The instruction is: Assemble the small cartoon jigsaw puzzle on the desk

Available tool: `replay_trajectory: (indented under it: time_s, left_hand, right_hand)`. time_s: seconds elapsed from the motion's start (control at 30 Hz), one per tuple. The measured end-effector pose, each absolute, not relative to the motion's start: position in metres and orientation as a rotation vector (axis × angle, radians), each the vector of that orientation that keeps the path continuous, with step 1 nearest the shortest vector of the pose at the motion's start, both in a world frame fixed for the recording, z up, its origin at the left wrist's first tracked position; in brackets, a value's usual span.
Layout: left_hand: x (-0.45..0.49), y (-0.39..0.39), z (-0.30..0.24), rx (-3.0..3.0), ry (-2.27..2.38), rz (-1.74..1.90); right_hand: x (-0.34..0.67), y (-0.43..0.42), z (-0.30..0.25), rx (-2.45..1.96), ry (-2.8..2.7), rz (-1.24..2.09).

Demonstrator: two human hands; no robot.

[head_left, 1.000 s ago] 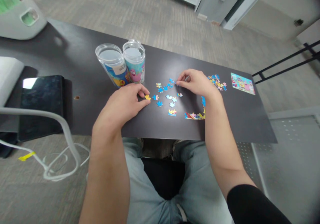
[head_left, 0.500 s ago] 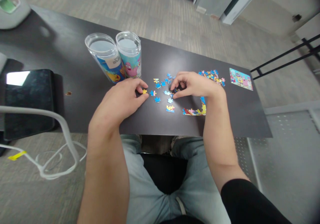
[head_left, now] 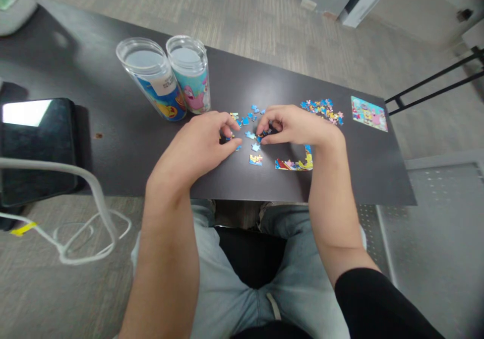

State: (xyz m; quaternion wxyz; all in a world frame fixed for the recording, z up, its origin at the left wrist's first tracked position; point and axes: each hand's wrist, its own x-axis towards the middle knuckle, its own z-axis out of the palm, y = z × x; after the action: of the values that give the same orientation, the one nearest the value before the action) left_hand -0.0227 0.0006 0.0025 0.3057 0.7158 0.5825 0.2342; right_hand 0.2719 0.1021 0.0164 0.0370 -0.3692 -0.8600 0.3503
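Small loose puzzle pieces (head_left: pixel 252 127), mostly blue, lie scattered mid-table on the dark table (head_left: pixel 124 137). My left hand (head_left: pixel 206 145) rests among them with fingers curled over a piece at the left of the scatter. My right hand (head_left: pixel 293 125) is pinched on a small piece at the right of the scatter. A joined corner strip of puzzle (head_left: pixel 297 163) lies just below my right wrist. A heap of further pieces (head_left: pixel 321 110) sits behind my right hand.
Two clear round tubs (head_left: pixel 151 79) (head_left: pixel 189 72) with cartoon labels stand at the back left. A small reference picture (head_left: pixel 368 113) lies at the far right. A dark tablet (head_left: pixel 36 147) and a white cable (head_left: pixel 75 178) are at the left.
My left hand has slid right into the loose pieces, covering the yellow piece it touched. My right hand stayed pinched near the middle. The camera tilted slightly.
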Motion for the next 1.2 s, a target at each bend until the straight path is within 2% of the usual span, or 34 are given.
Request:
replay_trajectory:
  time_s: [0.43, 0.73, 1.03, 1.2]
  left_hand:
    - [-0.014, 0.004, 0.004, 1.912, 1.486, 0.608]
    - [-0.004, 0.011, -0.003, 1.949, 1.314, 0.547]
    - [0.009, 0.014, 0.002, 2.016, 1.389, 0.337]
    - [0.015, 0.013, 0.003, 2.056, 1.351, 0.308]
  right_hand:
    - [0.264, 0.091, 0.027, -1.230, -2.592, 1.217]
    - [0.268, 0.095, 0.021, -1.105, -2.487, 1.420]
    - [0.306, 0.046, 0.013, -1.078, -2.240, 1.407]
    - [0.316, 0.033, 0.008, -1.157, -2.222, 1.542]
